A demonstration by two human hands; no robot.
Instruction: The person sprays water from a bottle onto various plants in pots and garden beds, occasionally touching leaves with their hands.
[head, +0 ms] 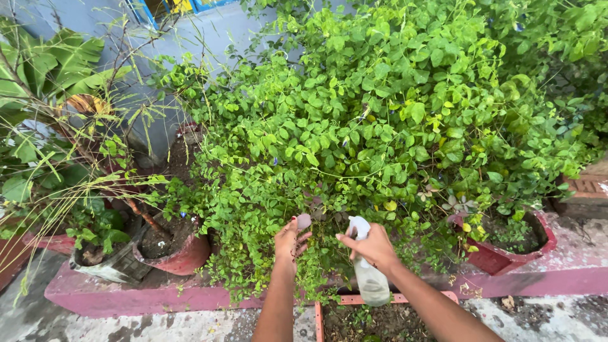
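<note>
right hand (373, 247) grips a spray bottle (367, 272) low before the bush (380, 126); left hand (290, 239) pinches a small pale piece, perhaps its cap. aim the nozzle squarely into the leaves.

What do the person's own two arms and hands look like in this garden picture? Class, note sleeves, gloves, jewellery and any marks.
Both forearms are bare right to the lower edge of the picture, so no sleeves show. The left hand and the right hand wear no gloves. No watch, bracelet or ring can be seen. The forearms are slim, and no clear marks show on them at this size.
</note>
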